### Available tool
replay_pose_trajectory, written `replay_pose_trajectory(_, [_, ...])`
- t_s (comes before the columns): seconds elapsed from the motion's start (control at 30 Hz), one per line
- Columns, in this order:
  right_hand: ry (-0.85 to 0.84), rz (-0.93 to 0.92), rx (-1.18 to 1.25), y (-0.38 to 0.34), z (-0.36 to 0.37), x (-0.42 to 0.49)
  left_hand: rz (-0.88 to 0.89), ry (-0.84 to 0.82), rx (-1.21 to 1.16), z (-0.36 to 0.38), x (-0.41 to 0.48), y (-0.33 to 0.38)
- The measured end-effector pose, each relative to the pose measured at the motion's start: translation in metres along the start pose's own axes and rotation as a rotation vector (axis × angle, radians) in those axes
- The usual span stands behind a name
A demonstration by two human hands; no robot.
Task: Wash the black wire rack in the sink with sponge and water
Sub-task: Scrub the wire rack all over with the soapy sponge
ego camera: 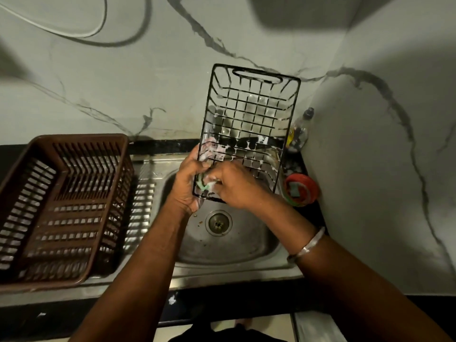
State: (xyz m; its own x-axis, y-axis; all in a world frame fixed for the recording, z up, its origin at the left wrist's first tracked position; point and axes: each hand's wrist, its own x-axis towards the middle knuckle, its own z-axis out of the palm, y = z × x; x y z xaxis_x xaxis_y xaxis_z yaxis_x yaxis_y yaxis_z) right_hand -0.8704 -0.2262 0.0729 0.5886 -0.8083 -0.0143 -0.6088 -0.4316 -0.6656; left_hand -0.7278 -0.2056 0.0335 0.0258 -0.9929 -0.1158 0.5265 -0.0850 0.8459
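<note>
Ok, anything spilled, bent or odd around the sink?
Nothing serious. A few brown scraps lie in the sink beside the drain. Soap film fills some cells of the rack, normal mid-scrub. The rack looks unbent; the left hand holds it upright while the right hand presses the sponge to it.

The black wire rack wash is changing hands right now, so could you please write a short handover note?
The left hand grips the black wire rack at its lower left edge, holding it tilted up over the sink.
The right hand holds the green sponge against the rack's lower corner.
Done: suds cling to the wires, so scrubbing is under way.
Left: finish scrubbing, then rinse. No running water is visible.
</note>
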Motion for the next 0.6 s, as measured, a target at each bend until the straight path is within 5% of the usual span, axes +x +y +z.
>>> replay_pose_trajectory(0.3, [-0.064,0.006,0.061,0.007,-0.003,-0.004,0.036,-0.037,0.09,-0.006,0.001,0.004])
replay_pose_trajectory(0.43, [0.103,-0.001,-0.183,0.014,0.005,-0.007,0.046,-0.036,0.128,-0.008,0.001,0.003])
replay_pose_trajectory(0.6, [-0.004,0.079,-0.011,0.015,-0.001,-0.008,0.062,-0.08,0.145,-0.007,0.003,0.007])
